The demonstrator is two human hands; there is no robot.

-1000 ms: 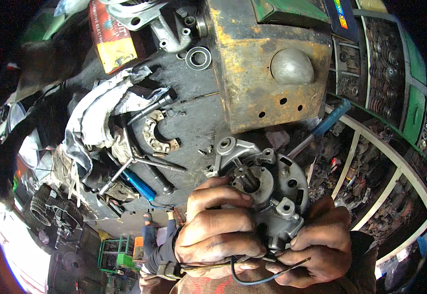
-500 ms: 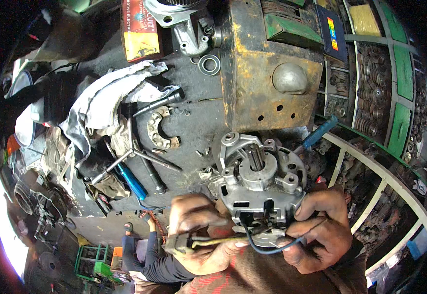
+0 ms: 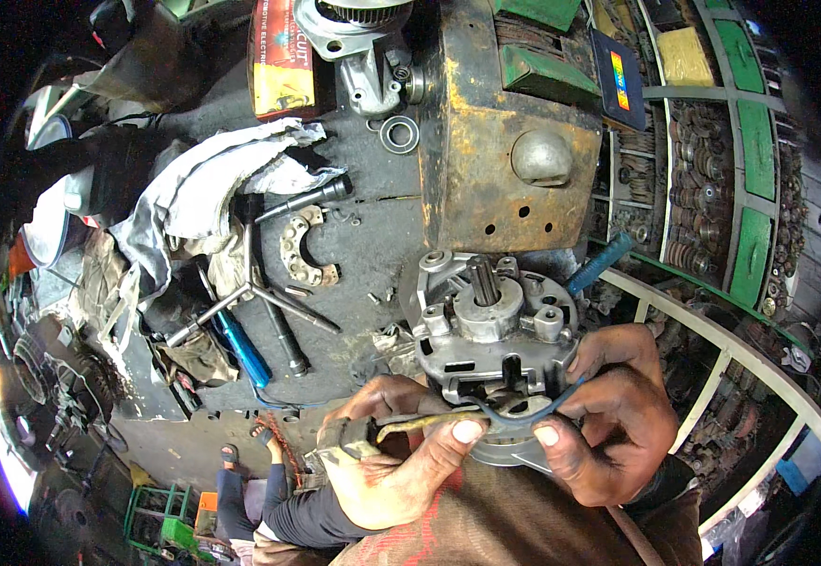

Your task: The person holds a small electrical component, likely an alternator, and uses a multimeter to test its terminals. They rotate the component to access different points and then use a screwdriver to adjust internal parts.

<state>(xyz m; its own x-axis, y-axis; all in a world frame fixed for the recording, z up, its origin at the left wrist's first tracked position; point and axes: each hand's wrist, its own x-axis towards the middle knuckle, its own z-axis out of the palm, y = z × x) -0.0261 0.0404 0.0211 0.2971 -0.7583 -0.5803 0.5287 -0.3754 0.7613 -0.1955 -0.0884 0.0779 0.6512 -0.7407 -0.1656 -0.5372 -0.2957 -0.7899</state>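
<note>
An alternator (image 3: 495, 354) stands at the near bench edge with its splined shaft pointing up. My left hand (image 3: 387, 476) is closed on a yellowish wire (image 3: 415, 421), pressed under the thumb; a dark plug connector (image 3: 352, 436) at the wire's end lies against that hand. My right hand (image 3: 618, 415) is closed on a thin blue wire (image 3: 554, 408), pinched between thumb and fingers, with its index finger close to the housing's right side. Both wires come together before the housing's near opening. Their junction is partly covered by my left thumb.
A rusty yellow metal box (image 3: 514, 141) stands behind the alternator. Left on the bench lie a curved rectifier plate (image 3: 297, 250), a three-armed wrench (image 3: 250, 283), a blue-handled screwdriver (image 3: 240, 344) and a white rag (image 3: 203, 193). A ring bearing (image 3: 399, 135) sits farther back. Parts shelves (image 3: 712, 179) flank the right.
My left thumb has moved up onto the wires. The blue wire, earlier hanging in a low loop, now runs higher and flatter across the housing's opening. The view has shifted slightly.
</note>
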